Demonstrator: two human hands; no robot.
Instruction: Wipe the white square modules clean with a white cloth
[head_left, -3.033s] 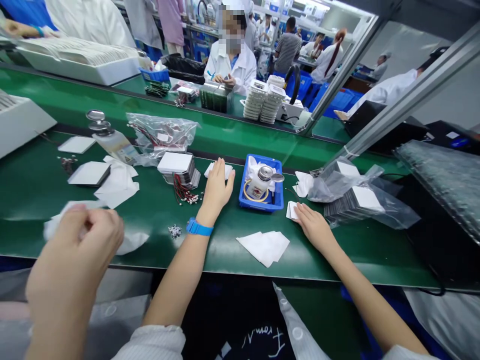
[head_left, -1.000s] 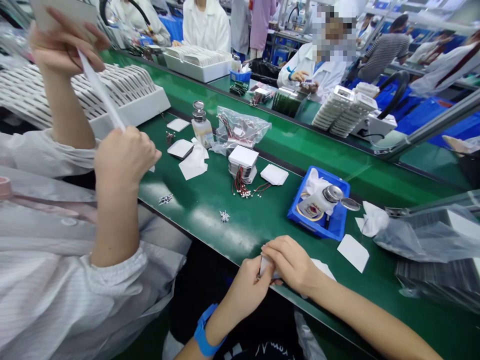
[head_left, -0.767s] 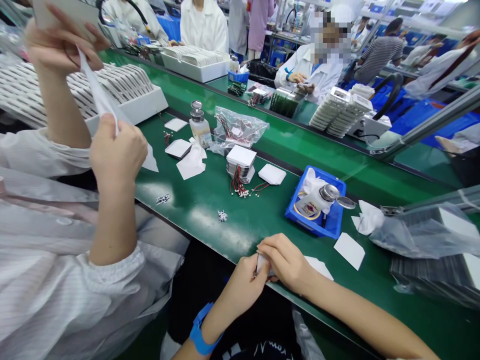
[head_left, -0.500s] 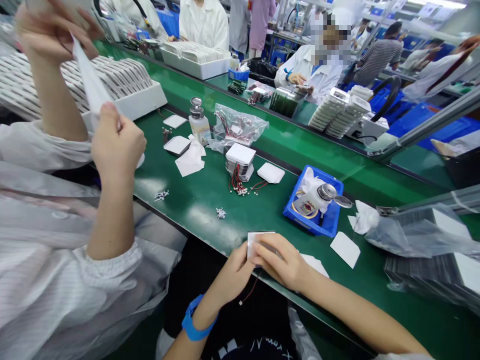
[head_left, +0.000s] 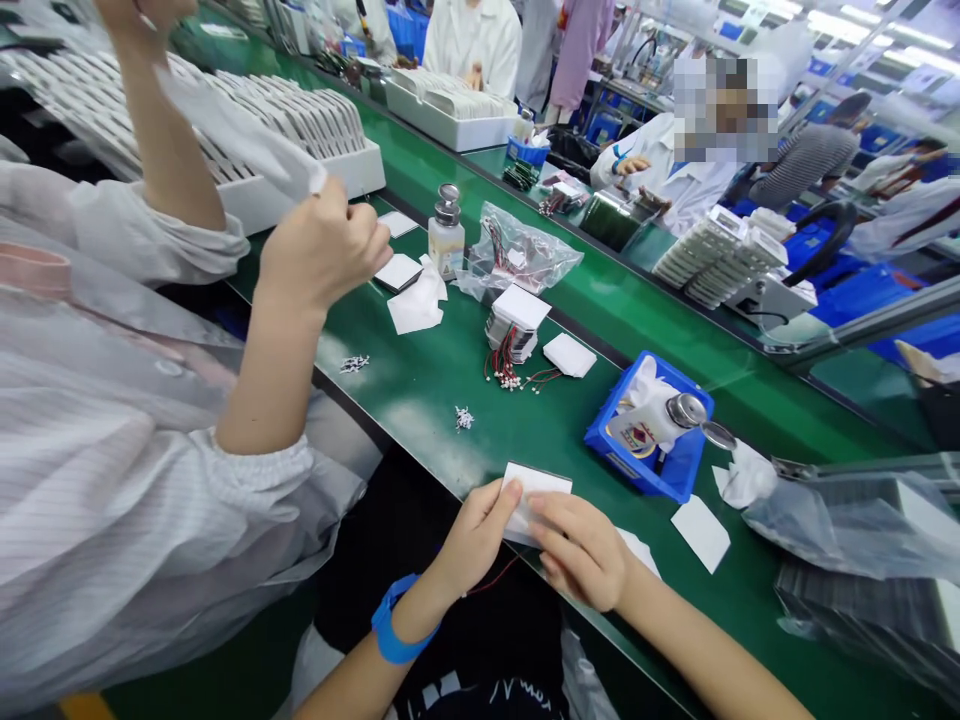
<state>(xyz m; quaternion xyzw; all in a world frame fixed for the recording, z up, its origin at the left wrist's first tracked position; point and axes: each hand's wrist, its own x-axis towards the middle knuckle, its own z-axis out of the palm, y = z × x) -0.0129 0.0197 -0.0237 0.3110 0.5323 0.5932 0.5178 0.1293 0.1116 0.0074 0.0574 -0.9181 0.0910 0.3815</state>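
Note:
A flat white panel (head_left: 541, 478) with a thin dark edge is held at the table's front edge. My left hand (head_left: 474, 540), with a blue band at the wrist, grips its left side, thumb on the white face. The curled fingers of my right hand (head_left: 589, 550) close on the panel's right part and cover some of it. A thin red wire (head_left: 495, 578) hangs below the panel. Beyond my hands stands a stack of similar white panels (head_left: 521, 305) with red and black wires. A white sheet (head_left: 637, 550) lies partly hidden behind my right wrist.
A blue bin (head_left: 679, 485) holds a pump bottle (head_left: 645, 428) and tissues. To the right lie a white card (head_left: 701, 533) and plastic-wrapped stacks (head_left: 847, 520). On the left, a co-worker's arm (head_left: 274, 350) reaches over the table. Small white bits (head_left: 464, 418) lie nearer.
The view has shifted left. The panel is tilted differently, and more of its white face shows as my right fingers sit lower. The co-worker's near hand has moved, still pulling a white sheet.

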